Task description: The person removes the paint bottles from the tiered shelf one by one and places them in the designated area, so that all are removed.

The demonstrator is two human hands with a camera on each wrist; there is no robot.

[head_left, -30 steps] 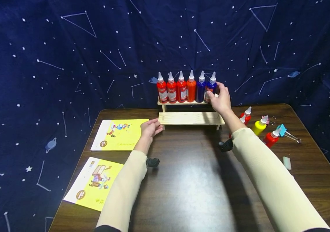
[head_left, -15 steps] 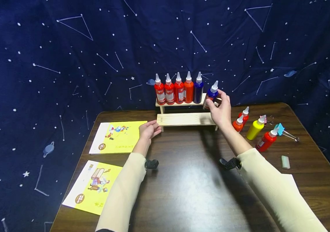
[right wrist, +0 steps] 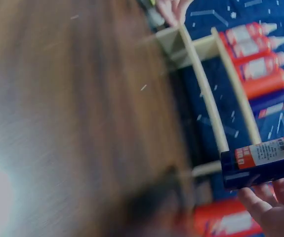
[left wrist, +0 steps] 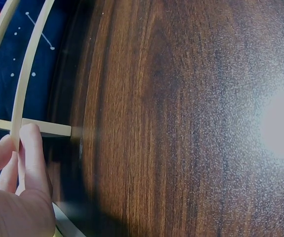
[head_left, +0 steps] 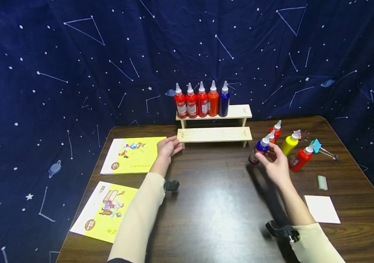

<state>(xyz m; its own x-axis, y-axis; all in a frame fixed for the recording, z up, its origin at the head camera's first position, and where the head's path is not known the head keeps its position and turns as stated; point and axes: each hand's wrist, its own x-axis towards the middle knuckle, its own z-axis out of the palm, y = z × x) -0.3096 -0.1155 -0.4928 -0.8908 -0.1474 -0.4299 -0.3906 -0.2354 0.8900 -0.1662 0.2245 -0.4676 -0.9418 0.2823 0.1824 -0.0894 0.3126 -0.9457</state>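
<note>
In the head view, my right hand (head_left: 277,170) holds a dark blue paint bottle (head_left: 257,151) with a white nozzle cap, slightly tilted, right of a two-step wooden shelf (head_left: 213,135). The right wrist view shows this bottle (right wrist: 260,165) between thumb and fingers, its label facing the camera. My left hand (head_left: 168,148) pinches the lower board's left end; in the left wrist view, thumb and fingers lie on both sides of the board (left wrist: 25,79). Three red bottles (head_left: 191,106), an orange bottle (head_left: 212,105) and another blue bottle (head_left: 224,105) stand on the upper step.
Right of the shelf stand red bottles (head_left: 301,160) and a yellow bottle (head_left: 289,146), near a light-blue clip (head_left: 316,145). A pale block (head_left: 322,182) and white paper (head_left: 321,210) lie nearer. Two yellow booklets (head_left: 140,157) lie left. A starry cloth (head_left: 75,73) hangs behind.
My right hand has lifted the blue bottle off the upper step's right end and carried it right and toward me, beside the red bottles. My left hand has stayed at the shelf.
</note>
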